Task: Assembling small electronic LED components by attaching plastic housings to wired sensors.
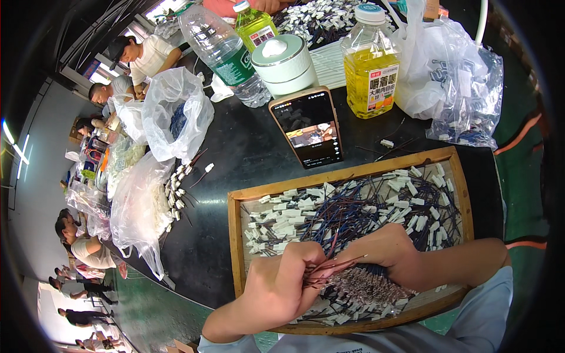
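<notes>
Between both hands (279, 285), brown wires (341, 263)

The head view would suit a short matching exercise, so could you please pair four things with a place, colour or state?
Column one
1. Wooden tray
2. Phone
3. Brown wires
4. Large clear bottle

Column two
A. Wears a green label
B. Contains many white connectors
C. Gripped in the left hand
D. Propped up, its screen lit

Pairs: 1-B, 2-D, 3-C, 4-A

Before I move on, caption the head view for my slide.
Hands holding wires over a wooden tray of white connectors, phone beyond.
</notes>
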The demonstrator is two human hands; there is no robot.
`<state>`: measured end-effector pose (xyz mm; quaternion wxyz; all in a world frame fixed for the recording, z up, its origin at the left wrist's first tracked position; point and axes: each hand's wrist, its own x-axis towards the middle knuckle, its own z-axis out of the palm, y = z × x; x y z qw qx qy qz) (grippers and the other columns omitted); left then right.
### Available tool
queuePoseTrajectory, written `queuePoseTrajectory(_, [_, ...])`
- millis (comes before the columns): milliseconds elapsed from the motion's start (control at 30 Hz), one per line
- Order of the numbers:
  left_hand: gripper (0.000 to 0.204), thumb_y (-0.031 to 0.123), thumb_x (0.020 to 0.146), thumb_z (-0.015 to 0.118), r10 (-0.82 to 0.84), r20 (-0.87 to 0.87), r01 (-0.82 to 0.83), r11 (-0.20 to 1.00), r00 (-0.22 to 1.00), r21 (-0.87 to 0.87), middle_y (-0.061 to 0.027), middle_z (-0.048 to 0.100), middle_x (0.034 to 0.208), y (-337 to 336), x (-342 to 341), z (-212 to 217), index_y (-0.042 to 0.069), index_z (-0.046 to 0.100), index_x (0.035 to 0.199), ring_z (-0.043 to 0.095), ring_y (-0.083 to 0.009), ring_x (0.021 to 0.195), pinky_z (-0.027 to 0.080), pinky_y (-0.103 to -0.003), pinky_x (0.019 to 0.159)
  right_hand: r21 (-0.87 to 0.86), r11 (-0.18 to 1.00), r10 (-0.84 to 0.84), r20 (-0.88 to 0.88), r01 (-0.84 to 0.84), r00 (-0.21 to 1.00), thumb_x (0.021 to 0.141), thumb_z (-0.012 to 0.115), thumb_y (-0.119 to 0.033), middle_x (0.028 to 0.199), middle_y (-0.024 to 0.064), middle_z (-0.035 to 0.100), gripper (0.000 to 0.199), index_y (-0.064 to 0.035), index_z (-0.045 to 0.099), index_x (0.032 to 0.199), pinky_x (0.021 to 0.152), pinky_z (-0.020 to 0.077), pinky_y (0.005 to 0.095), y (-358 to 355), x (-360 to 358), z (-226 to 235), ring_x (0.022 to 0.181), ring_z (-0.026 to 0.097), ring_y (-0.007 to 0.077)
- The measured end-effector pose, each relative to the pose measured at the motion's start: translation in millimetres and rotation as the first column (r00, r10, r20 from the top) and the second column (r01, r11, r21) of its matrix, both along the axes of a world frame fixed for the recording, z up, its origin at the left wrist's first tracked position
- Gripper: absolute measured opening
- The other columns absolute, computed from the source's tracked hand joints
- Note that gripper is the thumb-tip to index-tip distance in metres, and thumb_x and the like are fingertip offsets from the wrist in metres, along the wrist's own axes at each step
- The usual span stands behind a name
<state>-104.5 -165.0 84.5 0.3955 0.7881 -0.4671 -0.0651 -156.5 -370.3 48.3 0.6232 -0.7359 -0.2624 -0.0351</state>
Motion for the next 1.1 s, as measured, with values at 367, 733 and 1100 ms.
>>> queuePoseTrajectory(367, [0.028,0.024,0.094,0.044,0.315,-0.092,-0.325,0.937,0.945,-0.130,-0.0034,0.050,0.055,13.3,20.7,-5.4,0.002,0.049,0.078,0.042,-0.0069,0.043,0.033,-0.020,0.041,0.029,0.978,-0.206,-0.014,0.206,0.979,0.076,0.070,-0.010,0.081,0.0074,0.066,0.019,-0.0028,0.065,0.093,0.056,0.0482,0.0247,0.2,1.6,4.5,0.067,0.065,0.0149])
queuePoseTrajectory(733, [0.029,0.031,0.090,0.033,-0.431,-0.875,-0.525,0.704,0.220,-0.479,-0.0025,0.036,0.054,26.9,58.0,-24.1,0.007,0.042,0.075,0.024,-0.0082,0.037,0.020,-0.022,0.031,0.229,0.873,-0.323,-0.392,0.431,0.862,0.084,0.063,-0.010,0.080,0.0027,0.060,0.014,-0.0018,0.054,0.092,0.064,0.0427,0.0218,11.9,-0.6,3.6,0.074,0.055,0.0062])
queuePoseTrajectory(1100, [0.028,0.031,0.100,0.026,-0.481,-0.867,-0.788,0.481,0.128,-0.383,-0.0025,0.046,0.082,10.0,54.3,-17.5,0.013,0.046,0.108,0.039,-0.0105,0.052,0.034,-0.021,0.035,0.318,0.911,-0.092,-0.465,0.263,0.880,0.097,0.038,-0.030,0.065,-0.0013,0.043,0.027,-0.0067,0.046,0.085,0.055,0.0365,0.0214,7.4,2.2,10.0,0.058,0.040,0.0067])
